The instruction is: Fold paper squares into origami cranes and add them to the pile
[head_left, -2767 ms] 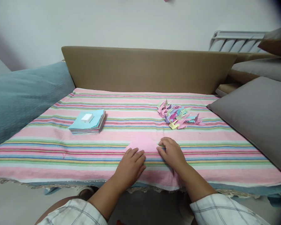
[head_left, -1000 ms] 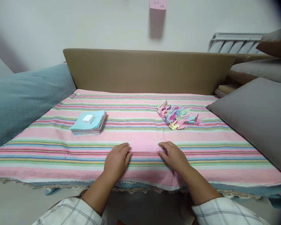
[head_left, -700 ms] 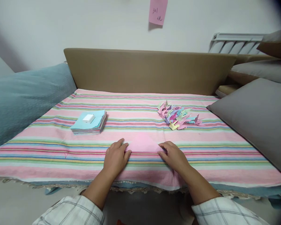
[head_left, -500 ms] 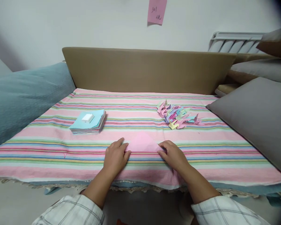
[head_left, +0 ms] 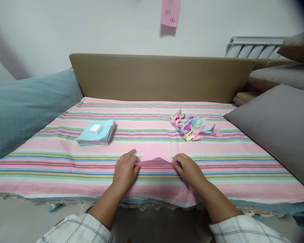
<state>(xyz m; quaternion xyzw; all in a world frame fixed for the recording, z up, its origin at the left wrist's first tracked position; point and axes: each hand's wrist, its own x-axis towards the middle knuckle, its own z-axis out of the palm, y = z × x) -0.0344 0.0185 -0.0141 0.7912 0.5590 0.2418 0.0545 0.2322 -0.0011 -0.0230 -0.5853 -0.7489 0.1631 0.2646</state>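
A pink sheet of origami paper, creased across its middle, is stretched low over the striped cloth between my two hands. My left hand pinches its left corner between thumb and fingers, with the index finger pointing away. At the opposite corner, my right hand holds the paper in a pinch. The near half of the sheet stands up and looks darker than the far half. Beyond my right hand lies a heap of folded paper cranes in several colours.
A stack of square paper with a small white box on top sits at the left. The striped cloth covers the seat. A brown backrest rises behind, a blue cushion at left, grey pillows at right.
The paper lay as a flat pink triangle; now its near layer is lifted and partly opened, showing a darker face. Both hands have stayed at the corners, their grip tightened.
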